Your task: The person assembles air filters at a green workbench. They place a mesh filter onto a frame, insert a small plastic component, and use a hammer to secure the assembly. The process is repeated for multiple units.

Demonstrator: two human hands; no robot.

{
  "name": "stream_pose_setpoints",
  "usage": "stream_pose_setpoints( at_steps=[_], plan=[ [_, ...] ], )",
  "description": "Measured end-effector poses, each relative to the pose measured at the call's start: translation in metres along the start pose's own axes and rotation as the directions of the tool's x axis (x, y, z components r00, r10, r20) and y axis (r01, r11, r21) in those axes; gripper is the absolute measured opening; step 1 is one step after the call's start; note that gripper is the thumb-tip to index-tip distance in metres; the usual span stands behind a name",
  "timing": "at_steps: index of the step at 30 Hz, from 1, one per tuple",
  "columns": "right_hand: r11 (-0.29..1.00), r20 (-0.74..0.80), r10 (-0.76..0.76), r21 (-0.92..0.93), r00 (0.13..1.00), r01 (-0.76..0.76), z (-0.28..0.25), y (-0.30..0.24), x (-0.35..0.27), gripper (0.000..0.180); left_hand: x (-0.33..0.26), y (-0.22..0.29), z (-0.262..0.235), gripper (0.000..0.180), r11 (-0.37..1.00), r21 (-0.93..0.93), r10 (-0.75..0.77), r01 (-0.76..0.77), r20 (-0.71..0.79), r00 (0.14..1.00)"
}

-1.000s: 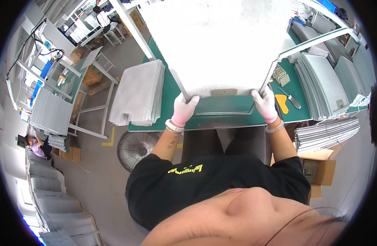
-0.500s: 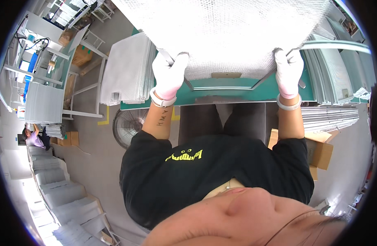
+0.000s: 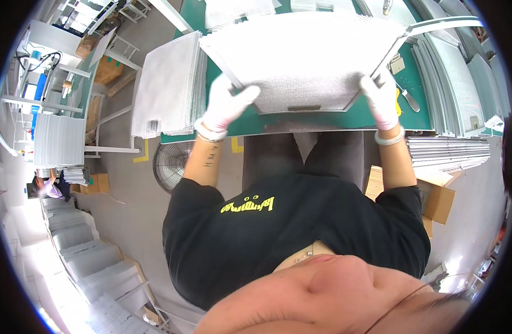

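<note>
The green table (image 3: 334, 121) stretches across the top of my view, and the framed mesh panel (image 3: 300, 61) covers its middle, hiding much of the surface from me. The panel is over the near part of the tabletop; I can't tell whether its near edge rests there.

To its left I have a thick stack of mesh sheets (image 3: 167, 83), jutting past the table's left edge. On the right, a row of grey panels (image 3: 448, 83) lines the tabletop. A pale bar (image 3: 445, 23) slants over the far end of that row and meets the panel's far right corner in my view; I can't tell if they touch. Below the table's right end sits a bundle of layered sheets (image 3: 448, 152), with a cardboard box (image 3: 439, 203) under it. A round fan (image 3: 169, 167) is on the floor, partly behind the left forearm.

Both hands are gloved in white. The left hand (image 3: 225, 106) pinches the frame near its near left corner, thumb on top; the right hand (image 3: 381, 100) grips the opposite side likewise.

Just right of that hand I see a scraper (image 3: 412, 102), and a yellow tool (image 3: 398, 106) the glove partly blocks.
</note>
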State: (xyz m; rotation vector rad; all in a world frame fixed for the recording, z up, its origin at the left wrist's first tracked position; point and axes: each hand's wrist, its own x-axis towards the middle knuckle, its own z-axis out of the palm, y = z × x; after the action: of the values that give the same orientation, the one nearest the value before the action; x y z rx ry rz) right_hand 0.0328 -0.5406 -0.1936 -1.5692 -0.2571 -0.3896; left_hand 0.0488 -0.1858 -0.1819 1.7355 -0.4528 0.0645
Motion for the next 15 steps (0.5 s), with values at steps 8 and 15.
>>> stream_pose_setpoints(
  at_steps=[8, 15],
  plan=[
    [0.752, 0.002, -0.360, -0.591, 0.933, 0.292, -0.033, -0.051, 0.039, 0.025, 0.011, 0.064, 0.012, 0.022, 0.879, 0.024, 0.461, -0.477, -0.305, 0.834],
    [0.884, 0.054, -0.459, 0.120, 0.887, 0.451, -0.011, -0.085, -0.044, 0.024, -0.031, 0.050, 0.034, 0.034, 0.712, -0.596, 0.587, -0.371, 0.216, 0.780]
  ],
)
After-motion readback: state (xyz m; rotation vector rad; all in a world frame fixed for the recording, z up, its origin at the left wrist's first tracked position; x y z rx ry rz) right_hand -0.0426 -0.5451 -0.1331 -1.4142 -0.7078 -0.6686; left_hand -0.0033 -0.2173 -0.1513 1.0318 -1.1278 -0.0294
